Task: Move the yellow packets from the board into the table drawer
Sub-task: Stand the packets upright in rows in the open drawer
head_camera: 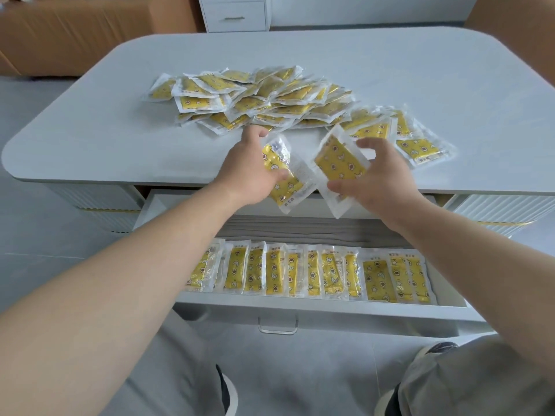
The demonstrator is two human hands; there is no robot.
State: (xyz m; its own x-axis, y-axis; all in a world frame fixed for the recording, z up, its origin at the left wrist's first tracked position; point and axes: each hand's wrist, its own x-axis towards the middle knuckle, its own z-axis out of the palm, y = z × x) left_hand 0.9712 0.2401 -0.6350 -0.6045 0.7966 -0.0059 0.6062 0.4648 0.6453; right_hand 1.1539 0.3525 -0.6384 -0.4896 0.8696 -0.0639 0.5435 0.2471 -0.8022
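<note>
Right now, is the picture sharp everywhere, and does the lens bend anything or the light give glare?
Head view: the table edges look bowed, likely from wide-angle distortion. Head view: the packets beside the right hand are smeared, seemingly by motion, while the row in the drawer is sharp. Head view: the light is soft, with a faint shadow by the left hand and a mild sheen on the pile.

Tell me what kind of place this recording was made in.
Probably a room in a home, perhaps a living room: a low white table with an open drawer, a white drawer cabinet at the far side, and a pale floor.
</note>
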